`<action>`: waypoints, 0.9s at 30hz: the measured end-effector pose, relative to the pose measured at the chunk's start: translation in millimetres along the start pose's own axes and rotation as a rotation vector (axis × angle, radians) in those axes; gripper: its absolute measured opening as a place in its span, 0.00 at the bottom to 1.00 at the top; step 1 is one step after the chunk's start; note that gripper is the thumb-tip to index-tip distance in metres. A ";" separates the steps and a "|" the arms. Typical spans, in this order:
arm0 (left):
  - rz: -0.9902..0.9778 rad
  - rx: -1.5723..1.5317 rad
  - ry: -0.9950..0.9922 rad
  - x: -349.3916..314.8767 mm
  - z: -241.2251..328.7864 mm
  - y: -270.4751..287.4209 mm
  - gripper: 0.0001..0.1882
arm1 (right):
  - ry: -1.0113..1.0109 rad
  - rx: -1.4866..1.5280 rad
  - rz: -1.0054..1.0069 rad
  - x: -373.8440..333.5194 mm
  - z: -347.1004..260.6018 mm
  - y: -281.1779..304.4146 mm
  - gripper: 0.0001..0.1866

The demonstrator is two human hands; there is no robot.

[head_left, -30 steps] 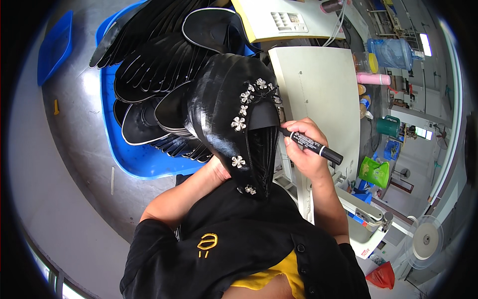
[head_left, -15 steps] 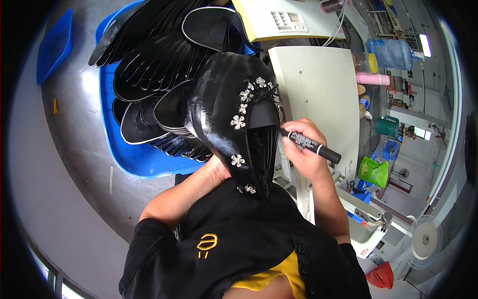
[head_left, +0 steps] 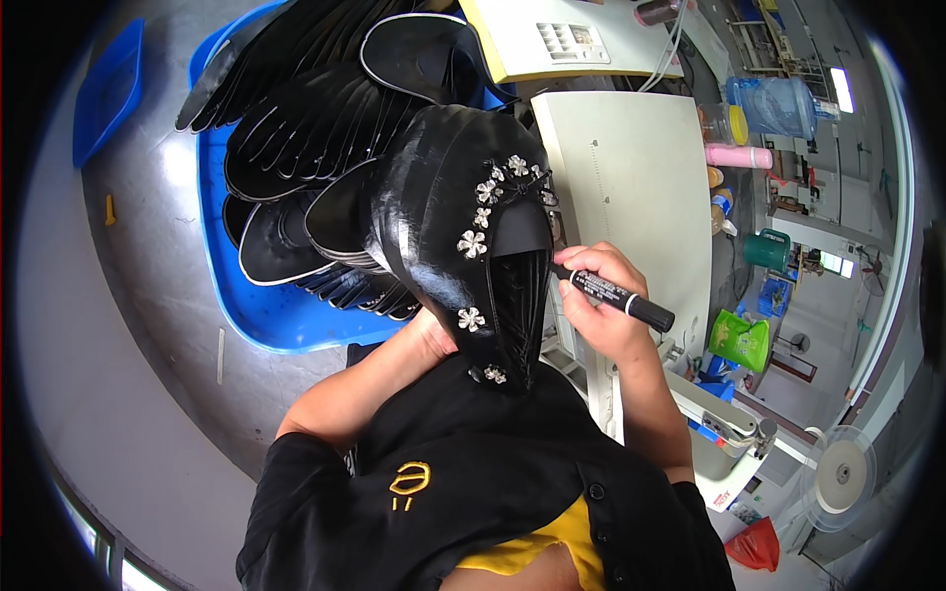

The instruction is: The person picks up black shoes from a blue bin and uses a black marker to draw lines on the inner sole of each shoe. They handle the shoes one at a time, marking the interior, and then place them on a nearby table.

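Note:
A stack of black shoe uppers, glossy and trimmed with silver flower ornaments, is held up in front of my chest. My left hand supports it from beneath at the near left side; its fingers are hidden under the material. Between the thumb and fingers of my right hand is a black marker pen. Its tip end meets the right edge of the topmost upper, beside the opening, and whether it touches cannot be made out.
More black uppers lie fanned out in a blue tray on the left. To the right stands a pale machine table, with a machine with a keypad beyond it. Another blue tray lies far left on the floor.
My right hand and the marker pen have shifted slightly toward me along the upper's edge. My left hand and the stack stay almost still.

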State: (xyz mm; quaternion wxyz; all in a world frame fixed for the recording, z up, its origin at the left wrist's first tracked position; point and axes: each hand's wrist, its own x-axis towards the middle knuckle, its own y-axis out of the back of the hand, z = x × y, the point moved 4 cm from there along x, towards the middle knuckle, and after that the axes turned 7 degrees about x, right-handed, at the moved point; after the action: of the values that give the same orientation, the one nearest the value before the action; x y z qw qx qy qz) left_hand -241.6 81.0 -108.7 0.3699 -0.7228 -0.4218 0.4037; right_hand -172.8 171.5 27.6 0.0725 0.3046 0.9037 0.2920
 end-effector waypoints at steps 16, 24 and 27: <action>-0.032 0.018 -0.002 -4.3 -1.9 -1.6 0.19 | -0.055 0.051 0.061 -0.5 10.5 -2.6 0.10; -0.019 -0.001 -0.002 -5.6 -1.0 -2.2 0.19 | -0.176 0.091 0.041 -2.2 10.4 -5.0 0.09; 0.003 -0.007 -0.003 -6.8 -0.7 -6.6 0.19 | -0.194 0.136 0.061 -5.0 10.2 -6.0 0.08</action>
State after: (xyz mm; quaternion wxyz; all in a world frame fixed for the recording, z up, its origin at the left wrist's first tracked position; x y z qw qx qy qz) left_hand -245.1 77.1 -100.8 0.3660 -0.7242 -0.4226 0.4037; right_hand -168.6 169.6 15.6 0.1298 0.3629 0.9005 0.2014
